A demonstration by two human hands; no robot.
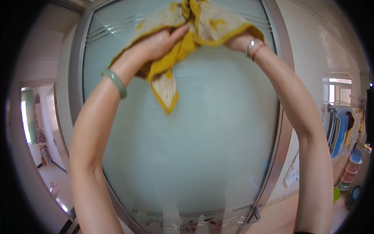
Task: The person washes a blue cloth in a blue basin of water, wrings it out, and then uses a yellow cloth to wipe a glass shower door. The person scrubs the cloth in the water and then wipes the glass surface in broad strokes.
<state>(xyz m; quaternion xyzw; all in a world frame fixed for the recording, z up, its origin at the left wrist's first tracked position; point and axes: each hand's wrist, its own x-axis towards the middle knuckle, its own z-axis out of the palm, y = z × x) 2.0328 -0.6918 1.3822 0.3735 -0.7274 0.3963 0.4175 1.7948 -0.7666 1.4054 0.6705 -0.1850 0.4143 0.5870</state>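
A yellow-edged, cream-patterned towel (165, 91) is bunched high up against a frosted glass door panel (191, 144), one corner hanging down. My left hand (157, 45), below a green bangle, is closed on the towel, thumb showing and most fingers tucked under the cloth. To the right, my right hand (237, 42) reaches under the towel's other side and holds it up; the cloth covers its fingers. A silver bracelet and a red cord circle that wrist. Both arms are raised and stretched forward.
A metal frame (286, 128) surrounds the glass, and leaf patterns run along its lower part. Towels (342, 130) hang on a rack at the right, above stacked round containers (350, 167) and a green bucket (336, 194). On the left, a doorway (54, 132) opens to another room.
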